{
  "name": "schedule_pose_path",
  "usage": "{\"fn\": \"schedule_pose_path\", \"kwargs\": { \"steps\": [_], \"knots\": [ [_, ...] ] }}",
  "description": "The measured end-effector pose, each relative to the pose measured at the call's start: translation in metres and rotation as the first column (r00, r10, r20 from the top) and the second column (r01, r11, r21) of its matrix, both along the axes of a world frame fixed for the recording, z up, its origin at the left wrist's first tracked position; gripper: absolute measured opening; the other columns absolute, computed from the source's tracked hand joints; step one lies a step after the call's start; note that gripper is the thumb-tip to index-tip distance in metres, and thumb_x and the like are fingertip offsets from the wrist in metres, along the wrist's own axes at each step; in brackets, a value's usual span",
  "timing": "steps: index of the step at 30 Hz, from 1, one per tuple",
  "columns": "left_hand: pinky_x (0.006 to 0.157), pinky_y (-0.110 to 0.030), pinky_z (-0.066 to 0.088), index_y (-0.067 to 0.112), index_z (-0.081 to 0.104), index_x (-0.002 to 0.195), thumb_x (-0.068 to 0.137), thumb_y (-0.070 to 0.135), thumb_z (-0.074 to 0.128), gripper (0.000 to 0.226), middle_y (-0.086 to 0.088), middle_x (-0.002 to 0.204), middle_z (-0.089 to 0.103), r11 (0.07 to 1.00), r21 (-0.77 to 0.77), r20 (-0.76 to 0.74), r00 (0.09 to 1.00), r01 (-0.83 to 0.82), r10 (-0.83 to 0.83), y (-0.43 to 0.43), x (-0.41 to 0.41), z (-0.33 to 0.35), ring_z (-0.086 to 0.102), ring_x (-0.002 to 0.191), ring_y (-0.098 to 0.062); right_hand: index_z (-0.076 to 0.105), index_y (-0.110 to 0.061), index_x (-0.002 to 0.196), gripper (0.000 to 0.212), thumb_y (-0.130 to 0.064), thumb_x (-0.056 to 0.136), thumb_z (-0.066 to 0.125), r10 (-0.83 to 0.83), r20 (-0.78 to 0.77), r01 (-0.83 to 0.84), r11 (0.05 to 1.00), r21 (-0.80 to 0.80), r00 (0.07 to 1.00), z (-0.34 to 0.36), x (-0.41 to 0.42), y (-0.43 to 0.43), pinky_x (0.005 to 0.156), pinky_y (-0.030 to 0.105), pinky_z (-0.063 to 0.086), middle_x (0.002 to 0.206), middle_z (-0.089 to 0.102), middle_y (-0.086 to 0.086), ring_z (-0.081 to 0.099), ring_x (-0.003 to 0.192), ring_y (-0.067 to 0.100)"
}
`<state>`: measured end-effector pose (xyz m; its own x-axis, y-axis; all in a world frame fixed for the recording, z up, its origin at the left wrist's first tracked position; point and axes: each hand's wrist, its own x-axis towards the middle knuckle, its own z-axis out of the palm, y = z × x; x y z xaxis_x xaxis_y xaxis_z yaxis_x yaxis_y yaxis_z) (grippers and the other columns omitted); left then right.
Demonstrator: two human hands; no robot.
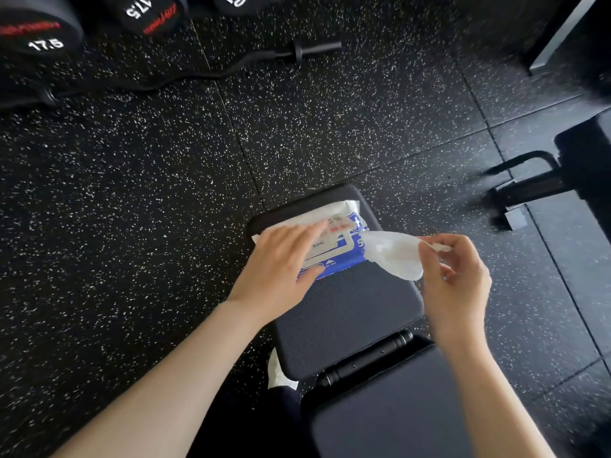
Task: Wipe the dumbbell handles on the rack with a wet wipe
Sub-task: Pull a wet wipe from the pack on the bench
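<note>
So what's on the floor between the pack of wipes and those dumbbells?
Mostly bare speckled rubber floor in the head view. A black curl bar lies close by the dumbbells; the wet wipe pack sits on a bench pad.

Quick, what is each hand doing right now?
Left hand: open, fingers flat, pressing on the wipe pack.
Right hand: closed, pinching a wet wipe.
</note>
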<state>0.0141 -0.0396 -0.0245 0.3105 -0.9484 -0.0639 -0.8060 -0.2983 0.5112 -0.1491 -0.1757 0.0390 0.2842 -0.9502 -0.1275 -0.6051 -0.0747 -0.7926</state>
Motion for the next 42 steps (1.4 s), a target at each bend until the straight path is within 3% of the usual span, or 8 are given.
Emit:
{"fn": "schedule_pose_path", "kwargs": {
  "steps": [8, 14, 19, 23, 30, 32, 37, 42],
  "knots": [
    [0.105, -0.042, 0.037, 0.015, 0.046, 0.137, 0.090, 0.052, 0.028, 0.063, -0.005, 0.149, 0.036, 0.966, 0.234, 0.110, 0.985, 0.106, -0.135, 0.015, -0.022, -0.030, 0.035, 0.135, -0.022, 0.057, -0.026, 0.083, 0.015, -0.012, 0.090, 0.057, 0.006, -0.011, -0.006, 1.000, 0.008, 1.000, -0.001, -0.003, 0.000, 0.066, 0.015, 0.049, 0.087, 0.065, -0.016, 0.059, 0.071, -0.009],
    [0.110, -0.040, 0.024, 0.018, 0.044, 0.139, 0.092, 0.049, 0.030, 0.058, -0.001, 0.153, 0.030, 0.960, 0.263, 0.110, 0.985, 0.097, -0.130, 0.015, -0.025, -0.034, 0.028, 0.140, -0.018, 0.055, -0.032, 0.080, 0.022, -0.013, 0.090, 0.058, 0.022, -0.002, -0.022, 0.999, 0.028, 1.000, 0.000, -0.002, 0.003, 0.062, 0.020, 0.051, 0.085, 0.064, -0.018, 0.062, 0.070, 0.001],
    [0.111, -0.028, 0.006, 0.023, 0.033, 0.145, 0.098, 0.046, 0.032, 0.052, 0.008, 0.154, 0.025, 0.984, 0.178, -0.105, 0.994, -0.005, 0.024, 0.009, -0.026, -0.018, 0.017, 0.140, -0.008, 0.054, -0.033, 0.079, 0.023, -0.013, 0.090, 0.058, 0.079, 0.017, -0.080, 0.996, 0.030, 0.997, 0.010, 0.006, 0.010, 0.061, 0.014, 0.047, 0.084, 0.064, -0.015, 0.060, 0.069, -0.002],
    [0.108, -0.026, 0.027, 0.021, 0.040, 0.140, 0.098, 0.029, 0.047, 0.044, 0.006, 0.139, 0.046, 0.943, 0.110, -0.474, 0.817, -0.315, 0.328, -0.001, -0.019, 0.018, 0.036, 0.129, -0.010, 0.056, -0.028, 0.080, 0.019, -0.011, 0.090, 0.057, 0.130, 0.070, -0.133, 0.990, 0.040, 0.989, 0.033, 0.020, 0.021, 0.059, 0.008, 0.044, 0.085, 0.064, -0.013, 0.059, 0.068, -0.007],
    [0.085, -0.017, 0.041, 0.021, 0.047, 0.134, 0.089, 0.029, 0.063, 0.048, 0.008, 0.123, 0.056, 0.816, 0.251, -0.805, 0.355, -0.521, 0.475, 0.002, 0.025, 0.112, 0.051, 0.113, -0.006, 0.055, -0.031, 0.080, 0.021, -0.013, 0.090, 0.058, 0.236, 0.177, -0.243, 0.970, 0.016, 0.956, 0.104, 0.061, 0.037, 0.065, 0.015, 0.048, 0.085, 0.066, -0.010, 0.061, 0.078, 0.004],
    [0.092, -0.024, 0.043, 0.019, 0.058, 0.124, 0.087, 0.032, 0.063, 0.039, 0.007, 0.120, 0.062, 0.802, 0.276, -0.845, 0.263, -0.530, 0.465, 0.012, 0.036, 0.143, 0.055, 0.109, -0.007, 0.058, -0.027, 0.082, 0.017, -0.012, 0.090, 0.058, 0.252, 0.225, -0.262, 0.965, 0.016, 0.941, 0.131, 0.072, 0.041, 0.067, 0.018, 0.047, 0.083, 0.066, -0.007, 0.062, 0.079, 0.009],
    [0.094, -0.031, 0.043, 0.016, 0.069, 0.103, 0.085, 0.031, 0.066, 0.024, 0.001, 0.105, 0.070, 0.719, 0.193, -0.885, 0.197, -0.668, 0.421, 0.035, 0.056, 0.222, 0.061, 0.104, -0.012, 0.059, -0.029, 0.082, 0.013, -0.018, 0.090, 0.059, 0.254, 0.336, -0.279, 0.960, 0.028, 0.907, 0.203, 0.096, 0.051, 0.066, 0.037, 0.051, 0.078, 0.064, -0.003, 0.061, 0.075, 0.017],
    [0.097, -0.038, 0.042, 0.020, 0.069, 0.089, 0.086, 0.026, 0.063, 0.008, 0.007, 0.089, 0.067, 0.612, 0.043, -0.867, 0.275, -0.790, 0.416, 0.049, 0.067, 0.310, 0.058, 0.092, -0.011, 0.060, -0.023, 0.086, 0.005, -0.020, 0.089, 0.059, 0.273, 0.421, -0.330, 0.941, 0.068, 0.865, 0.273, 0.116, 0.063, 0.076, 0.042, 0.054, 0.084, 0.067, -0.003, 0.064, 0.082, 0.014]
  ]
}}
